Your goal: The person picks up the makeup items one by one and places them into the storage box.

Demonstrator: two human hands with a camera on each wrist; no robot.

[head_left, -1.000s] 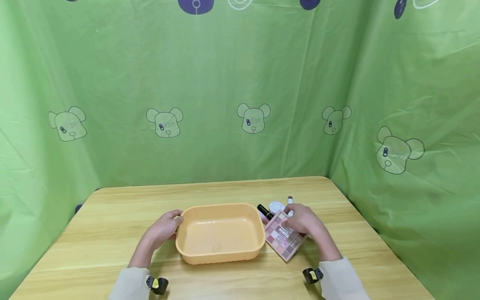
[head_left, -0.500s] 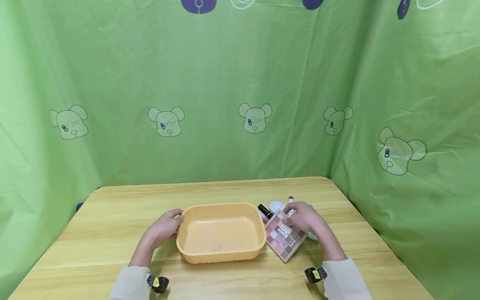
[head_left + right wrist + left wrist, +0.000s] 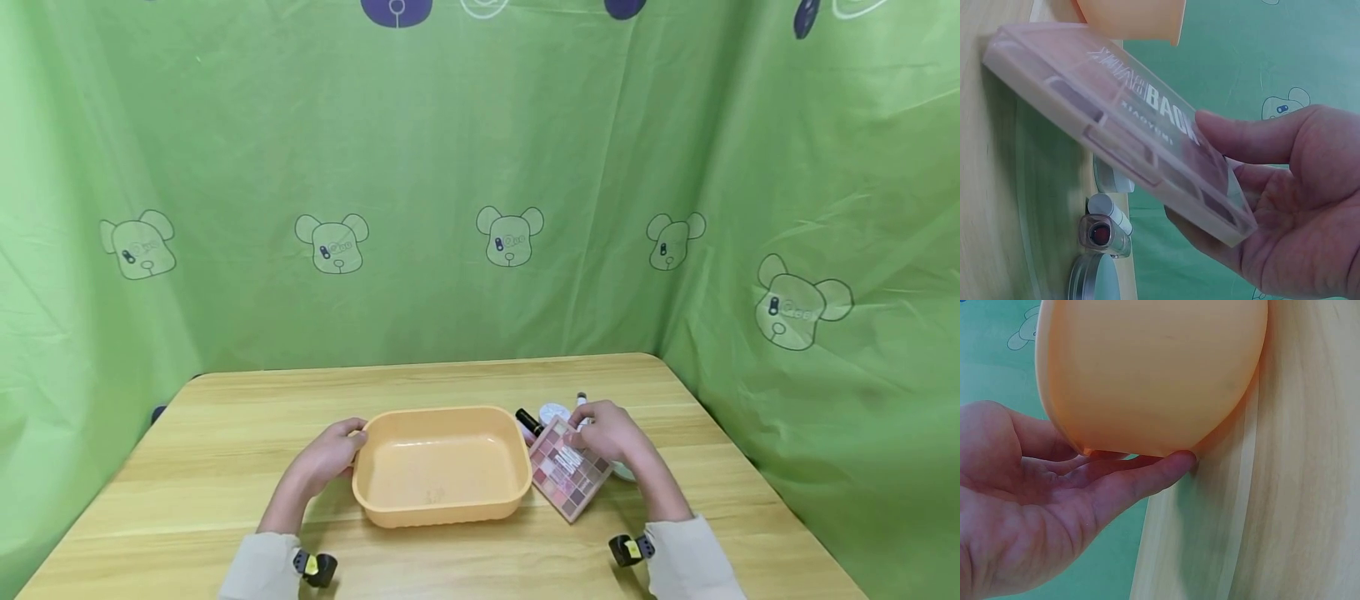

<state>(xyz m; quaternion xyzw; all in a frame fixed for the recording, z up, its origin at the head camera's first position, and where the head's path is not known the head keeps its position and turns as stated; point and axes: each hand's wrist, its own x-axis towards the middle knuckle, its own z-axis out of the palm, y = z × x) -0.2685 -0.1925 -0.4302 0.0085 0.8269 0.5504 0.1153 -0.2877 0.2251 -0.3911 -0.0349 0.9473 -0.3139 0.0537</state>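
One shallow basin (image 3: 441, 467), pale orange, rounded corners, lying between the two hands, nearer the left; its left end is gripped by the left hand (image 3: 330, 457), thumb and fingers closing on the wall from both sides. One makeup palette (image 3: 567, 477), square, clear-lidded with white lettering, rows of pink, mauve and brown pans; pinched at its raised edge by the right hand (image 3: 606, 435), thumb on the lid, fingers beneath. Palette tilted, low edge slanting down toward the table (image 3: 420, 567), just beside the basin's right end; whether that edge touches the wood cannot be told. Hands well apart, one at either side of the basin. One black tube (image 3: 529, 421), to the left of the right hand and slightly beyond it, partly covered by the palette. One white round compact (image 3: 553, 413), beyond and left of the right hand's fingers. One slim white stick (image 3: 581, 400), dark-tipped, directly beyond the same hand, partly hidden by it. One jar (image 3: 1107, 278), pale green lid, below the right hand. One clear bottle (image 3: 1105, 234), dark red at its centre, beside the jar. Two pale sleeves, left (image 3: 261, 568) and right (image 3: 693, 557), one behind each hand. One green curtain (image 3: 420, 167), printed with bear heads, hanging beyond both hands.
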